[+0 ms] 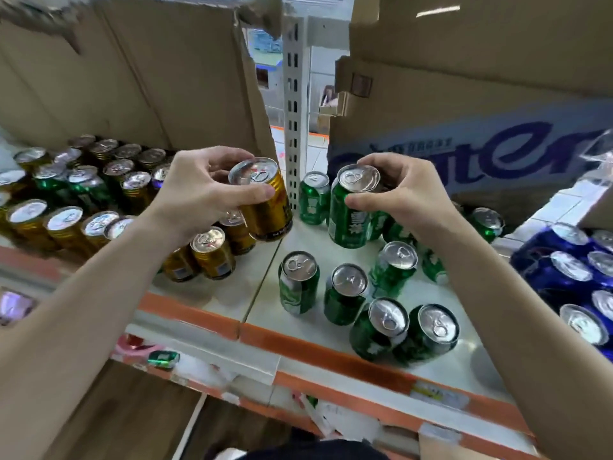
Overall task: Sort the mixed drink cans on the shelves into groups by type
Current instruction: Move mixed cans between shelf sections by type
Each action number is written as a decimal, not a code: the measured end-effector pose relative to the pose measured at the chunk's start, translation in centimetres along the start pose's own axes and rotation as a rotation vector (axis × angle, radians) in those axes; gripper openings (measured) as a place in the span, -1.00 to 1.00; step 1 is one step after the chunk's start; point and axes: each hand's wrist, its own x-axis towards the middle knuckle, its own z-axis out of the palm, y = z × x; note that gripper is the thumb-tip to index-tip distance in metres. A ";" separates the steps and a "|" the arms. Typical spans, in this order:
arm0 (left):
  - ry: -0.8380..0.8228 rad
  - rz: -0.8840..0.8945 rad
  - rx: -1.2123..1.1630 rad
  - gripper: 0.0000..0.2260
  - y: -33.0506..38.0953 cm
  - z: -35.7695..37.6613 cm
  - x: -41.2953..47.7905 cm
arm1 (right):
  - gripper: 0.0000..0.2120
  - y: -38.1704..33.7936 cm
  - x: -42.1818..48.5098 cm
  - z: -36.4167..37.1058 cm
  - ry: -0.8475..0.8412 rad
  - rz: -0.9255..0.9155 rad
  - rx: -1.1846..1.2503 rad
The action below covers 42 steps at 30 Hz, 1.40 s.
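The gold can [263, 200], tilted with its top leaning left, is held by the left hand [202, 190] just right of the gold cluster [205, 250], while the green can [350, 207], gripped upright by the right hand [394, 190], hangs over the green group [365, 293] on the shelf [331, 360].

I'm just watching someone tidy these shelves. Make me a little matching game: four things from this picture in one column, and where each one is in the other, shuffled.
Things
1. gold can
2. green can
3. blue cans
4. cardboard box with blue lettering

Places
A. gripped in the right hand
B. standing at the back of the shelf, behind the green cans
C. gripped in the left hand
D. packed together at the far right edge

Pairs: 1-C, 2-A, 3-D, 4-B
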 end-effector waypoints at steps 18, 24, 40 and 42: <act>-0.191 0.068 0.025 -0.60 -5.7 -0.6 5.8 | -0.58 5.2 1.9 5.2 0.048 0.166 -0.435; -0.235 0.103 0.041 -0.60 -7.1 -0.2 6.5 | -0.48 7.1 2.5 6.1 -0.009 0.262 -0.536; -0.200 0.145 0.054 -0.67 -6.9 -2.7 7.0 | -0.29 2.0 3.9 6.4 -0.101 0.133 -0.659; -0.185 0.142 0.071 -0.68 -7.0 -4.2 6.9 | -0.30 -0.3 4.7 7.9 -0.112 0.039 -0.647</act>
